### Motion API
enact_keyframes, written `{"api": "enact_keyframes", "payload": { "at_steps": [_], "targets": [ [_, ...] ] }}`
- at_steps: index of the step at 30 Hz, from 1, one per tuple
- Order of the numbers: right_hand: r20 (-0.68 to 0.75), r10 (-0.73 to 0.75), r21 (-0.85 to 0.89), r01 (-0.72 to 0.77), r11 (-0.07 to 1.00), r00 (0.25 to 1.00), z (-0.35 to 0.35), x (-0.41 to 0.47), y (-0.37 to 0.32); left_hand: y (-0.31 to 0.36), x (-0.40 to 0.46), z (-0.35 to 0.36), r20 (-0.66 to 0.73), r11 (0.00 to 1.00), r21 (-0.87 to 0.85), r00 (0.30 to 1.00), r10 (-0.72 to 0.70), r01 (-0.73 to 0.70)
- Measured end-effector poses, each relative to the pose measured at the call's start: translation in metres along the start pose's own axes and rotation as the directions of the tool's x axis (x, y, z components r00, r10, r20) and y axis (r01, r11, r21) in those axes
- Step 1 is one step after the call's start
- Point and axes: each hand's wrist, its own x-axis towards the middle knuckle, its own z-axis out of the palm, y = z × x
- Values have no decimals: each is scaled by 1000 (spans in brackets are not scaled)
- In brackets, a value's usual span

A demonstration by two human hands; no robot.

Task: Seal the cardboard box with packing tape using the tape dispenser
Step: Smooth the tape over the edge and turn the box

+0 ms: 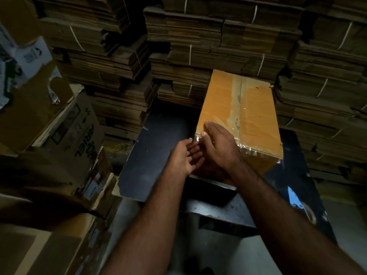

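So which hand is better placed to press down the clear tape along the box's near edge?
Right hand: it lies flat on the brown cardboard box over the clear tape; left hand hovers beside it.

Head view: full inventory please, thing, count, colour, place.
box: one, tan, on the table, far end against the stacks
tape: clear, one strip wrinkled across the box's near edge, one along the top seam
table: one, dark, centre
dispenser: one, blue, only partly visible, on the table's right near edge
flat cardboard stacks: many bundles, brown, tied with white string, along the back
used cartons: several, brown with print, piled at left
left hand: one, fingers relaxed, at the box's near left corner
right hand: one, flat, pressing the tape on the box's near edge
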Motion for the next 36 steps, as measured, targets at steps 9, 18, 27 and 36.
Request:
{"api": "enact_keyframes", "payload": {
  "at_steps": [9, 18, 27, 36],
  "targets": [
    [-8, -18, -115, 17, 993, 1000, 7, -4, 3, -6, 19, -3, -147, 880, 238, 880, 451, -411],
    [-98, 12, -306, -41, 951, 995, 30, -5, 3, -24, 36, 11, -205, 532, 571, 519, 830, -625],
    [-69, -47, -300, 24, 954, 997, 30, -4, 12, -30, 3, 25, -61, 748, 194, 753, 655, -634],
    [65, -109, -208, 120, 971, 992, 8, -10, 11, 12, -7, 19, 214, 756, 411, 860, 463, -510]
  ]
}}
